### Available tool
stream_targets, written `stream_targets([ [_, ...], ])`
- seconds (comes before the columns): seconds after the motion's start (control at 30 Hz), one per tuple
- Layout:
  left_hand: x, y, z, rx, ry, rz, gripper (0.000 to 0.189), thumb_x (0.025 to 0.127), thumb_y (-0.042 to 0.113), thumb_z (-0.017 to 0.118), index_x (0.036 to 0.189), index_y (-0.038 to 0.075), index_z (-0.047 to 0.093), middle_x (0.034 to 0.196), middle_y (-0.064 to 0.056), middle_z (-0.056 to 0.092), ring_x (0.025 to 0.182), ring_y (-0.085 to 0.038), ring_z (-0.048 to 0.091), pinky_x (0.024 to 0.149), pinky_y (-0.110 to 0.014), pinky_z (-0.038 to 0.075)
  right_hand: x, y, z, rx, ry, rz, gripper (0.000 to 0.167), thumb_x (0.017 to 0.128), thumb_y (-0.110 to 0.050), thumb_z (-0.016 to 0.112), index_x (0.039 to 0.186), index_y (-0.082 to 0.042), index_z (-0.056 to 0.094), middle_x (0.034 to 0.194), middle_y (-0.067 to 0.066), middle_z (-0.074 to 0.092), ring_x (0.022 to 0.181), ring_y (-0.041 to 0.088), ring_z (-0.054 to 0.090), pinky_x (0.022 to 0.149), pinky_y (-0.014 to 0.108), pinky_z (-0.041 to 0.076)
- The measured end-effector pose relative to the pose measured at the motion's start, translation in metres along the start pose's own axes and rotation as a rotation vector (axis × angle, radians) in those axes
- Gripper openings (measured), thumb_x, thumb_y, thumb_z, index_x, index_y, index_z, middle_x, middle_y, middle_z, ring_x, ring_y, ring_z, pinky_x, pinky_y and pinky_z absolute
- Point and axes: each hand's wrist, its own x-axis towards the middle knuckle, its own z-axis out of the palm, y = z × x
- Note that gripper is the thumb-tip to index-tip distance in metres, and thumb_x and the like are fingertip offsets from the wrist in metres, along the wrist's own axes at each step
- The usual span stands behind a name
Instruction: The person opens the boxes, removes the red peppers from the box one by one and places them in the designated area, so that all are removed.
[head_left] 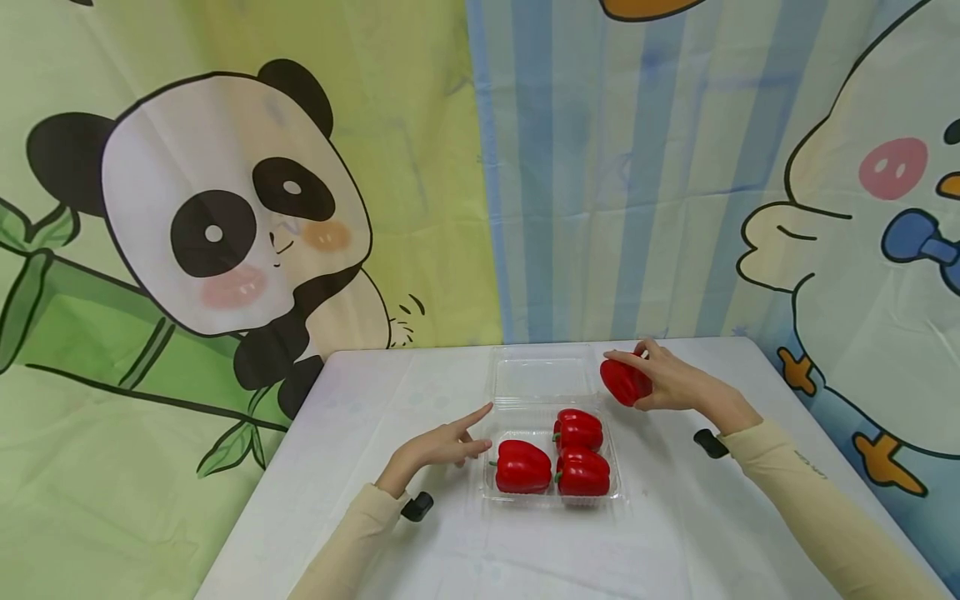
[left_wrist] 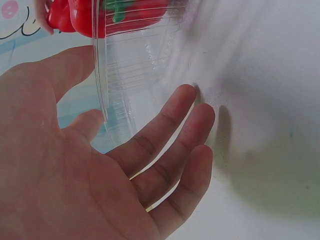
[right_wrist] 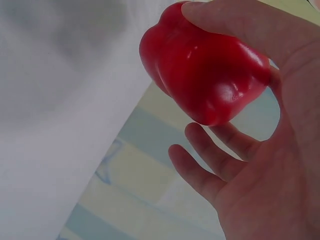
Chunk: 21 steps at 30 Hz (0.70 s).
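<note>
One red bell pepper (head_left: 621, 383) is pinched between the thumb and fingers of the right hand (head_left: 675, 382), above the table just right of the clear open lid (head_left: 543, 379). Three boxed peppers (head_left: 522, 467) lie in the base of one clear plastic container (head_left: 517, 422), one on its left side and two on its right, one behind the other; that makes four peppers in all. The left hand (head_left: 438, 446) is beside the container's left edge, index finger extended, fingers spread apart and relaxed; whether a fingertip touches the rim, I cannot tell. Two black wrist devices (head_left: 710, 443) show, one under each wrist. The right sleeve (head_left: 832, 517) carries small dark lettering, too small to read. One white table (head_left: 637, 550) bears everything, with one cartoon panda (head_left: 240, 208) and one cartoon bird (head_left: 885, 350) printed on the cloth behind.
</note>
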Motion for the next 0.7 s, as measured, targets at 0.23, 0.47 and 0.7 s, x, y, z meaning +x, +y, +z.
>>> stream_targets([
  [0.23,-0.0003,0.0001,0.0001,0.005,0.0,0.0,0.076,0.099,0.05,0.057,0.162,0.036,0.015,0.103,-0.001,0.07,0.081,-0.023,0.067,0.079,-0.039,0.049,0.0008,0.0022,0.0016,0.011,-0.024,0.018,0.09,0.072,-0.012,0.088,0.15,-0.017,0.042,0.129,0.023,0.046,0.117,0.043,0.048,0.079,0.047,0.059],
  [0.47,-0.0006,-0.0005,0.0007,0.01,0.004,-0.002,0.077,0.099,0.051,0.057,0.162,0.036,0.015,0.103,-0.001,0.07,0.08,-0.021,0.067,0.081,-0.041,0.049,0.0061,0.0045,0.0045,0.026,-0.079,0.078,0.089,0.073,-0.013,0.087,0.15,-0.018,0.042,0.129,0.025,0.045,0.117,0.044,0.048,0.078,0.047,0.059],
  [0.7,-0.0005,-0.0004,0.001,0.005,0.008,0.0,0.076,0.099,0.05,0.057,0.161,0.037,0.016,0.103,-0.001,0.07,0.08,-0.021,0.067,0.081,-0.04,0.049,0.0091,0.0099,0.0103,0.032,-0.144,0.151,0.086,0.075,-0.015,0.086,0.15,-0.018,0.042,0.129,0.026,0.044,0.116,0.043,0.047,0.08,0.048,0.058],
])
